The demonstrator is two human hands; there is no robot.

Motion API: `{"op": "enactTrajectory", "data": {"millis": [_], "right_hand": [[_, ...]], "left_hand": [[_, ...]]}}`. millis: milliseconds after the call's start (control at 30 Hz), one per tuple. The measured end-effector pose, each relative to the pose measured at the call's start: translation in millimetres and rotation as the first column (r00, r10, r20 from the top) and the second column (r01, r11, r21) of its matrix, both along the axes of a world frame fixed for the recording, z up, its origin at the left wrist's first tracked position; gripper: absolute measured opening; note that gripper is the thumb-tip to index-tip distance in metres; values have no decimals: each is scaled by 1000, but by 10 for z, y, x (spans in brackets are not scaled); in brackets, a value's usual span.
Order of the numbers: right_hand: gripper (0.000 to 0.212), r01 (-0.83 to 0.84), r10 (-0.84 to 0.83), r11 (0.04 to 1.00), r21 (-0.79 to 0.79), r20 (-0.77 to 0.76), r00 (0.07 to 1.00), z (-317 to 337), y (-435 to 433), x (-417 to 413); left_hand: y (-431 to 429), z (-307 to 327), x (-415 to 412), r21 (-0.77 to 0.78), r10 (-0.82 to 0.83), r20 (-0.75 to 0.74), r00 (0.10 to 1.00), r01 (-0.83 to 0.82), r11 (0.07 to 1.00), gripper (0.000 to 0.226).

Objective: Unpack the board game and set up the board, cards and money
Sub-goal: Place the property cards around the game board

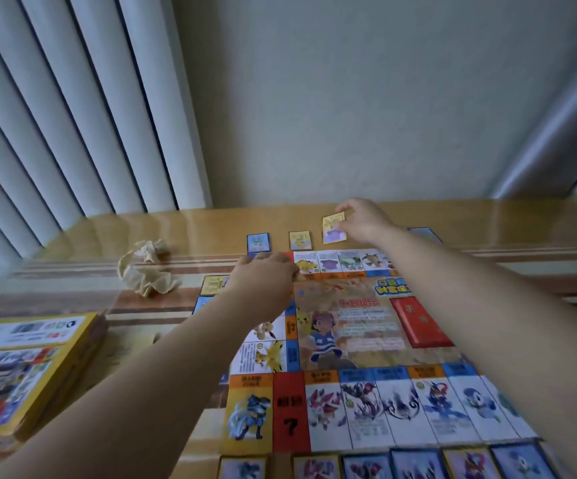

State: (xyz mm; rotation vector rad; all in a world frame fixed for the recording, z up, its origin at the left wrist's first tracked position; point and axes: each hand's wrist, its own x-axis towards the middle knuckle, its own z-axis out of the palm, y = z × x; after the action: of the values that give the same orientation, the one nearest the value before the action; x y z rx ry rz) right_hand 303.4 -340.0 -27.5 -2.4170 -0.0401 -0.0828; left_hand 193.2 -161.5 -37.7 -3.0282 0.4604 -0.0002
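The right hand (359,219) pinches a card (334,229) at the table (211,219) just past the far side of the board (349,326), beside the laid cards (300,240). The left hand (263,281) curls over the far corner, its fingers hidden, so their hold cannot be told. Both forearms cross the board, and a dragged arm could shift it and skew the row.

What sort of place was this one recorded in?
Most likely a room in a home: a glossy wooden table pushed against a plain wall, vertical blinds at the left, and a cartoon-printed game board spread out on the table.
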Motion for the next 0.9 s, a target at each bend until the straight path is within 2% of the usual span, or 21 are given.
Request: {"op": "enactTrajectory", "data": {"millis": [100, 200, 433, 900], "right_hand": [[36, 8, -8, 1000, -29, -11, 1000, -133, 89, 224], [37, 2, -4, 996, -86, -23, 1000, -237, 140, 357], [40, -15, 2, 982, -190, -69, 998, -409, 151, 475], [37, -75, 57, 922, -380, -60, 997, -409, 178, 525]], "left_hand": [[12, -82, 130, 0, -43, -81, 996, 43, 999, 53], [15, -121, 180, 39, -14, -134, 991, 19, 999, 47], [11, -119, 192, 75, -37, -114, 993, 45, 996, 41], [0, -104, 189, 73, -39, -125, 991, 48, 996, 38]]}}
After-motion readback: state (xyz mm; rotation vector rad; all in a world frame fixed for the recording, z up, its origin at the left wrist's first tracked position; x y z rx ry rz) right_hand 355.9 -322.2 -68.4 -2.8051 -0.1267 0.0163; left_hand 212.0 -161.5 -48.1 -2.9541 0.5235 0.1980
